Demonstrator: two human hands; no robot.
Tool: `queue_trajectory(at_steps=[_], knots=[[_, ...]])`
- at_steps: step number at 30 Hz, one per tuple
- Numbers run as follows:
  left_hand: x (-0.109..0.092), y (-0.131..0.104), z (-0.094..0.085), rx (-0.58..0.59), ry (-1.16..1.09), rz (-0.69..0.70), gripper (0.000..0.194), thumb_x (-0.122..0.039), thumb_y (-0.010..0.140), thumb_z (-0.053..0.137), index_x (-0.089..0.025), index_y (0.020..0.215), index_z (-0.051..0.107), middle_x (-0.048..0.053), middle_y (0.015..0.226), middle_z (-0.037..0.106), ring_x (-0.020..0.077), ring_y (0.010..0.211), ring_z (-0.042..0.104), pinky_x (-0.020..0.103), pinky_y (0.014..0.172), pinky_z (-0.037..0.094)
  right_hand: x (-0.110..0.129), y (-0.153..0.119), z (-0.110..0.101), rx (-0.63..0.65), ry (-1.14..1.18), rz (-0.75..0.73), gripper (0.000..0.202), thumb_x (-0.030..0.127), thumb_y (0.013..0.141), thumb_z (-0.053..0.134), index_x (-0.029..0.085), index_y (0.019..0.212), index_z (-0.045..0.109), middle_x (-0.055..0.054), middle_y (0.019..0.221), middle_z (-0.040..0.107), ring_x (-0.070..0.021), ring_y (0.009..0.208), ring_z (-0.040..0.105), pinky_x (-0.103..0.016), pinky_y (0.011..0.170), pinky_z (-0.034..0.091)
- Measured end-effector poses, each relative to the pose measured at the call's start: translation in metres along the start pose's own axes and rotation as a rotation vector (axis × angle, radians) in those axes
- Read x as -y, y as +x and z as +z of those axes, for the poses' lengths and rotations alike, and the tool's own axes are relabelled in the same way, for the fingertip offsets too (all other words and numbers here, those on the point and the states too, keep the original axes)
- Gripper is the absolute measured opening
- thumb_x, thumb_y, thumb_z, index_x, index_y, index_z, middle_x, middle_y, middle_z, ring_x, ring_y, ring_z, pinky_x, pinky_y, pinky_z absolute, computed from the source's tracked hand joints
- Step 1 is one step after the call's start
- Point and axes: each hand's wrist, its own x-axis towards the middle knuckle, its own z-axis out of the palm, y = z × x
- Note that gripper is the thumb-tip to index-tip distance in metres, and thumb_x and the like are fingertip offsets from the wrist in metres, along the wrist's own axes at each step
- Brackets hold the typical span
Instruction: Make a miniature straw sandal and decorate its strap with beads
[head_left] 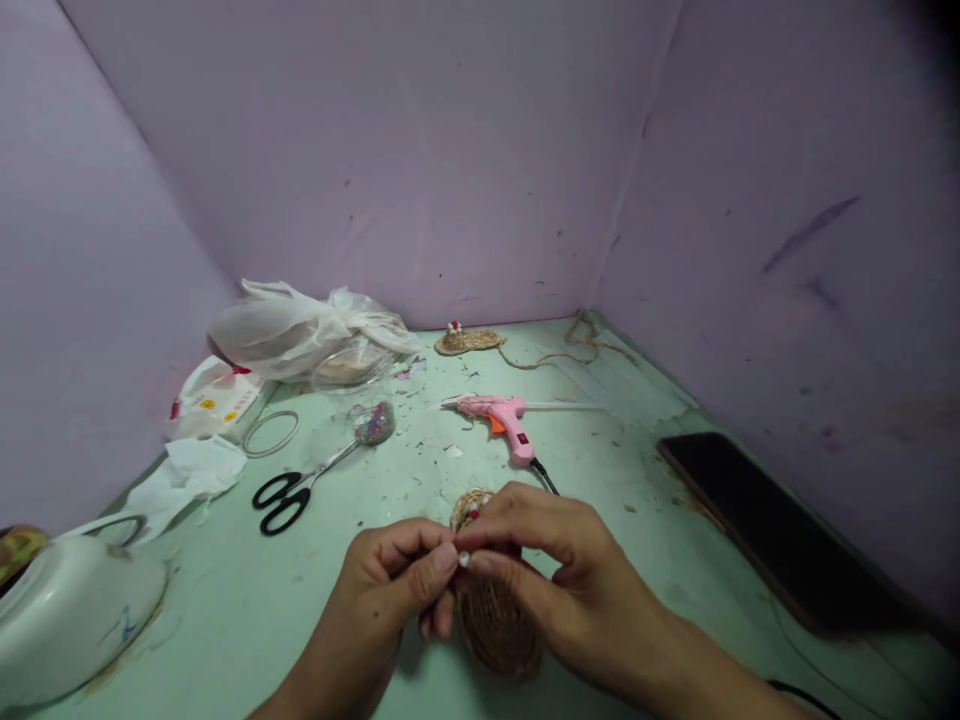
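A small white bead (463, 560) shows at the fingertips of both hands, over a miniature slipper (499, 625) made of coiled twine. My right hand (551, 560) is closed in a pinch, with the bead at its thumb and forefinger. Thumb and forefinger pressed together, my left hand (401, 575) meets the right one at the bead; what lies in its pinch is hidden. White and red beads are partly visible on the slipper's far end, behind the right fingers. Beyond the hands lies a pink glue gun (495, 415) with a clear stick in its back.
Black-handled scissors (307, 485) touch a small bag of colourful beads (375, 423). At the back are a plastic bag (300, 330), a second twine slipper (466, 342) and loose twine (559, 355). A phone (772, 530) lies right; a white bowl (90, 610) stands left.
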Motion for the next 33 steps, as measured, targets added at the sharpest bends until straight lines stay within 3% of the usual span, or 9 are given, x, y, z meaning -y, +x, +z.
queue_trajectory(at_steps=[3,9,17,23,28,33], knots=[[0.003,0.0,0.003,-0.008,0.041,0.018,0.034,-0.047,0.07,0.068,-0.014,0.064,0.063,-0.002,0.041,0.05,0.0069,0.042,0.039,0.019,0.045,0.03,-0.003,-0.005,0.004,-0.03,-0.002,-0.04,0.016,0.009,0.079,0.059,0.016,0.088,0.071,-0.006,0.076,0.068,-0.0151,0.072,0.062,-0.028,0.068,0.05],[0.004,0.004,0.012,-0.05,0.02,-0.014,0.036,-0.047,0.068,0.069,-0.013,0.065,0.06,-0.003,0.042,0.051,0.006,0.04,0.039,0.018,0.043,0.029,-0.007,-0.008,0.007,-0.166,-0.15,-0.264,0.018,0.005,0.077,0.055,0.012,0.085,0.07,-0.007,0.068,0.067,-0.0148,0.062,0.06,-0.026,0.057,0.049],[-0.006,0.006,0.016,0.013,0.06,-0.026,0.033,-0.043,0.07,0.067,-0.013,0.059,0.058,-0.003,0.042,0.05,0.0062,0.041,0.042,0.018,0.044,0.031,-0.004,-0.007,0.0,-0.156,-0.112,-0.122,0.007,0.01,0.076,0.061,0.014,0.075,0.066,-0.002,0.065,0.065,-0.0114,0.058,0.059,-0.023,0.054,0.048],[-0.012,0.007,0.018,-0.018,0.074,-0.027,0.03,-0.04,0.066,0.067,-0.013,0.059,0.057,-0.004,0.042,0.048,0.006,0.04,0.041,0.018,0.043,0.032,-0.006,-0.007,-0.001,-0.189,-0.221,-0.252,0.013,0.004,0.073,0.06,0.014,0.079,0.067,-0.003,0.067,0.067,-0.0115,0.061,0.061,-0.024,0.057,0.049],[-0.016,0.006,0.025,-0.07,0.165,-0.036,0.028,-0.04,0.066,0.063,-0.014,0.056,0.054,-0.004,0.04,0.047,0.0064,0.039,0.04,0.018,0.042,0.031,-0.007,-0.008,-0.003,-0.182,-0.394,-0.278,0.01,0.008,0.071,0.061,0.014,0.077,0.066,-0.003,0.066,0.067,-0.0139,0.06,0.059,-0.028,0.055,0.047],[-0.022,0.003,0.026,-0.019,0.222,0.01,0.029,-0.04,0.074,0.056,-0.014,0.062,0.058,-0.003,0.045,0.049,0.0074,0.041,0.043,0.019,0.044,0.034,-0.004,-0.006,-0.01,-0.21,-0.43,-0.302,0.007,0.009,0.071,0.062,0.016,0.072,0.064,0.0,0.06,0.064,-0.0107,0.054,0.057,-0.024,0.052,0.045]])
